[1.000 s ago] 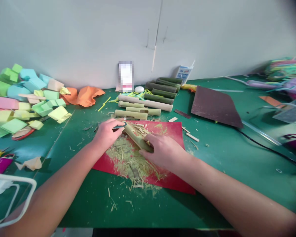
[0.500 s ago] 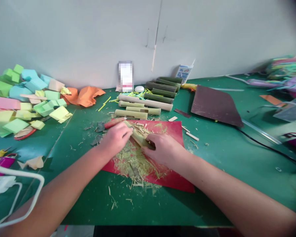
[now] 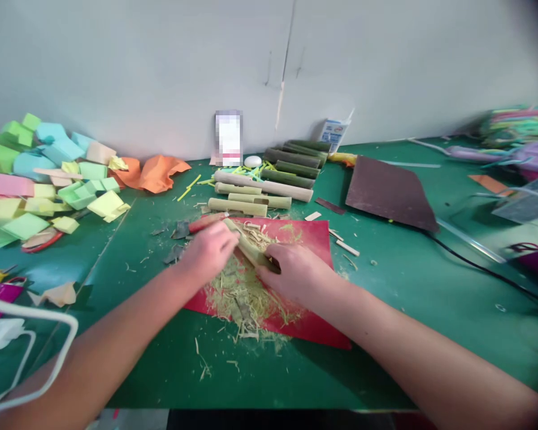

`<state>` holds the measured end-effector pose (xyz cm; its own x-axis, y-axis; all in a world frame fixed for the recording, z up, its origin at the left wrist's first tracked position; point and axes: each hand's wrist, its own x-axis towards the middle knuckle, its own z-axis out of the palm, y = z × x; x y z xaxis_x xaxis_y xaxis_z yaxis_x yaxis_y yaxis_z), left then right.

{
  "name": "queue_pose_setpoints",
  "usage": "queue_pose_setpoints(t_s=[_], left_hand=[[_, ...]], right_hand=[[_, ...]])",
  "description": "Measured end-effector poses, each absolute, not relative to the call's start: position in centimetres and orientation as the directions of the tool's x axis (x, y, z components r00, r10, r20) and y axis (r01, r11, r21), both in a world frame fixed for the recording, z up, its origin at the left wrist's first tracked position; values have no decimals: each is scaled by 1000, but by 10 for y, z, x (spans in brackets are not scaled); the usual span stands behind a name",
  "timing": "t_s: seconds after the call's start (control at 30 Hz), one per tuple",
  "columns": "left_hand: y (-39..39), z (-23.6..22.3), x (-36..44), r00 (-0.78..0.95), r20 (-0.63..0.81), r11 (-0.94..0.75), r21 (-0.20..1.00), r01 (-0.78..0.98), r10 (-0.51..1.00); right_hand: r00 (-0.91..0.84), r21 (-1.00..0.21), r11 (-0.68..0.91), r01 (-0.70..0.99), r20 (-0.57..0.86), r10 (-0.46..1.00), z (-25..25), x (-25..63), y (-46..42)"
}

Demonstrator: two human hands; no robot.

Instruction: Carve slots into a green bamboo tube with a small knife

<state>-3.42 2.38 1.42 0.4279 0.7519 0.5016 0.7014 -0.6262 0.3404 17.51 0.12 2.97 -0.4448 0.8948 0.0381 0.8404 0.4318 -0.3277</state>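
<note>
A pale green bamboo tube (image 3: 250, 249) lies slanted between my hands, above a red sheet (image 3: 316, 236). My right hand (image 3: 296, 269) is closed around its near right end, where a dark opening shows. Against the tube's far left part, my left hand (image 3: 210, 248) has its fingers pinched together; whatever they grip is hidden. Pale shavings and dust (image 3: 237, 292) cover much of the sheet. Just beyond my left hand lies a red-handled tool (image 3: 208, 221), partly hidden, with grey scraps (image 3: 179, 230) beside it.
Several bamboo tubes (image 3: 264, 185) lie in a row behind the sheet. Folded paper pieces (image 3: 49, 179) and orange paper (image 3: 155, 173) are on the left. A brown sheet (image 3: 390, 194) lies right, near a black cable (image 3: 475, 263). A phone (image 3: 228, 138) leans on the wall.
My left hand has shifted very slightly left along the bamboo tube. My right hand keeps its hold, and the whole view has moved a little.
</note>
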Motion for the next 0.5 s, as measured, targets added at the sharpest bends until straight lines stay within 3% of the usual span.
queue_pose_setpoints(t_s=[0.07,0.2,0.3,0.43,0.5], left_hand=[[22,14,-33,491,453,-657,360,663,744],[19,14,-32,378,545,-600,311,737,748],[17,13,-32,513,451,-672,337,660,730],[17,10,-32,398,576,-637,298,711,714],[16,8,-31,468,549,-684,291,669,692]], right_hand=[[-447,-328,434,839,41,894,29,175,1],[-434,-334,418,845,30,901,30,175,1],[-446,-328,429,842,23,895,32,174,0],[-438,-324,417,849,8,899,33,175,0],[-450,-323,430,843,14,893,32,175,1]])
